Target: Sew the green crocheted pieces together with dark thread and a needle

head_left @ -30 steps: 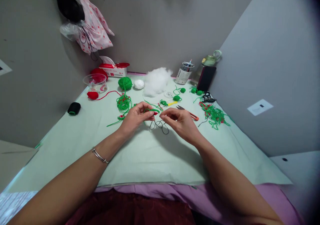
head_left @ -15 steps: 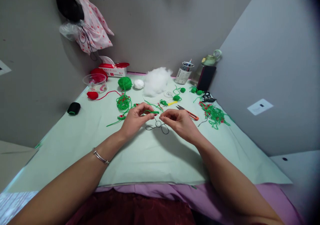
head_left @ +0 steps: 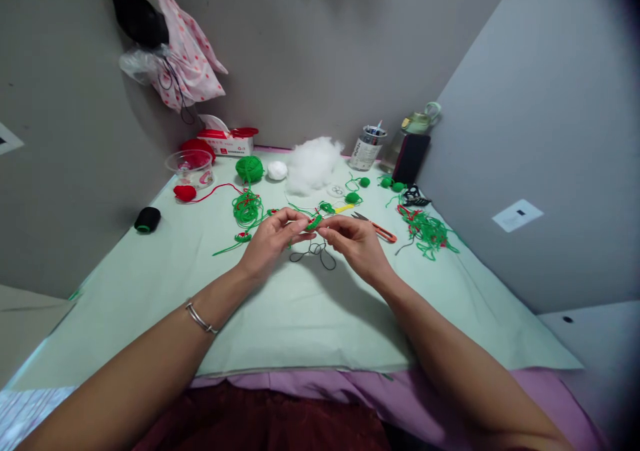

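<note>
My left hand (head_left: pixel 271 239) pinches a small green and red crocheted piece (head_left: pixel 314 223) between thumb and fingers above the middle of the table. Close against the right end of this piece, my right hand (head_left: pixel 356 241) is closed in a pinch. Whatever is between its fingertips is too small to make out. A dark thread (head_left: pixel 314 249) hangs in loops below both hands. Just beyond the right hand lie orange-handled thread snips (head_left: pixel 383 231). Another green and red crocheted piece (head_left: pixel 243 237) rests left of my left hand.
Behind the hands are a green yarn ball (head_left: pixel 249 169), white stuffing (head_left: pixel 315 164) and a yellow tool (head_left: pixel 345 208). Tangled green and red yarn (head_left: pixel 431 232) lies right. A black thread spool (head_left: pixel 147 219) and a clear plastic tub (head_left: pixel 193 171) stand left; a can (head_left: pixel 367 149) and phone (head_left: pixel 412 159) stand behind.
The crocheted piece has turned in my left fingers, so its green edge and some red now show. My right fingertips have come up against it; the pale sliver seen there earlier is no longer visible.
</note>
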The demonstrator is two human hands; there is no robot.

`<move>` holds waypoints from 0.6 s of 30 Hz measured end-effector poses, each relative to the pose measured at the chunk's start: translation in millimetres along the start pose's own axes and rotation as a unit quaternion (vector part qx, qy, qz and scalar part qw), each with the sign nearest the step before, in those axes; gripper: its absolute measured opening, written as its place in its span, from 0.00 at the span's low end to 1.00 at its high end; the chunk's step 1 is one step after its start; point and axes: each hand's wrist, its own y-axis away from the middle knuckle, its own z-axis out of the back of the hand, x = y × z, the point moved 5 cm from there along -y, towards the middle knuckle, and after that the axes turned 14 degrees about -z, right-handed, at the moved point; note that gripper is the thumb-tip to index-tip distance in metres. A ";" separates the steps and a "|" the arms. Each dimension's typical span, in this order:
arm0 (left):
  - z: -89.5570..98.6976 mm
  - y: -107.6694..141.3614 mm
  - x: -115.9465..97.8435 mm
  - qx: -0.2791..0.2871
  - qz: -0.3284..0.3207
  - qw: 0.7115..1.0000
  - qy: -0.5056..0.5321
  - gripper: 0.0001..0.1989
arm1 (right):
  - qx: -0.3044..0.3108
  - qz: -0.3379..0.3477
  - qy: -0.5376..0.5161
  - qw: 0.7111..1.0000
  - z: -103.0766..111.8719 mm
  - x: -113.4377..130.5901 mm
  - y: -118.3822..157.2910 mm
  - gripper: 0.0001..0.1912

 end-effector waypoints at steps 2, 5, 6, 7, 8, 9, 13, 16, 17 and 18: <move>-0.6 1.5 3.2 0.003 0.053 0.998 0.022 0.12 | -0.010 0.015 -0.002 1.000 0.1 0.2 -0.2 0.11; -1.5 3.1 6.9 0.022 0.105 0.993 0.052 0.12 | -0.023 0.035 0.028 0.999 0.6 0.5 0.1 0.10; -1.0 2.9 7.2 0.023 0.108 0.992 0.057 0.12 | -0.019 0.039 0.044 0.998 0.4 0.8 0.4 0.10; -0.1 2.4 7.1 0.021 0.105 0.993 0.057 0.12 | -0.012 0.042 0.060 0.997 -0.1 1.3 0.6 0.12; 0.8 1.8 7.0 0.018 0.100 0.994 0.051 0.12 | -0.002 0.043 0.076 0.996 -0.8 1.8 1.0 0.14; 1.2 1.4 7.0 0.017 0.094 0.995 0.042 0.12 | 0.007 0.043 0.088 0.995 -1.4 2.3 1.3 0.16; -1.1 2.1 9.3 0.025 0.088 0.996 0.009 0.12 | 0.013 0.024 0.101 0.995 -3.2 1.6 1.6 0.17; -3.8 4.2 12.6 0.041 0.098 0.994 -0.007 0.11 | 0.013 0.019 0.071 0.997 -5.2 -0.8 2.6 0.11; -4.0 4.7 13.6 0.045 0.101 0.994 -0.011 0.11 | 0.012 0.025 0.070 0.997 -6.1 -1.2 3.3 0.11; -3.5 4.8 14.4 0.043 0.103 0.994 -0.014 0.10 | 0.006 0.038 0.080 0.996 -6.6 -0.8 4.3 0.11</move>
